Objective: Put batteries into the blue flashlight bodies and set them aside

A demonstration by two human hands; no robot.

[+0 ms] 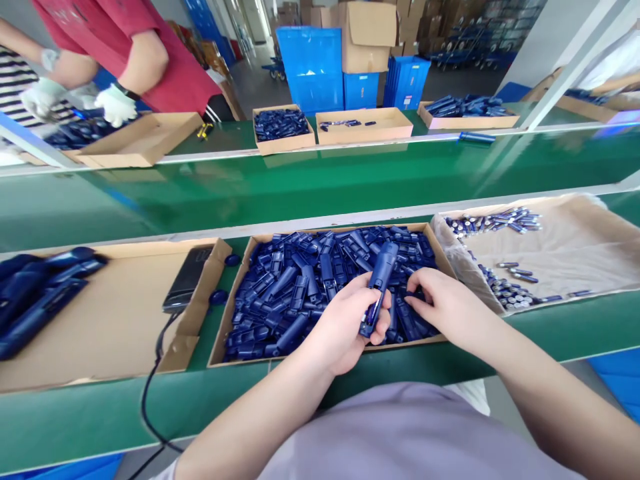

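Note:
My left hand (350,320) is wrapped round a dark blue plastic casing (383,267), held at a tilt with its long open slot facing up. Inside the slot some metal shows near the lower end. Close by on the right, my right hand (440,300) has its thumb and fingers bent towards each other. Something dark blue shows at its fingertips, but whether it is held or lies behind them is unclear. Both hands are above a cardboard tray (215,347) heaped with small blue plastic parts (300,287).
Right of it, a lined tray (575,247) holds several batteries (520,273). On the left, a tray (125,300) contains blue casings (45,293) and a black power bank (189,277) with a cable. Across the green bench (350,180), a co-worker's gloved hand (116,105) is over more parts.

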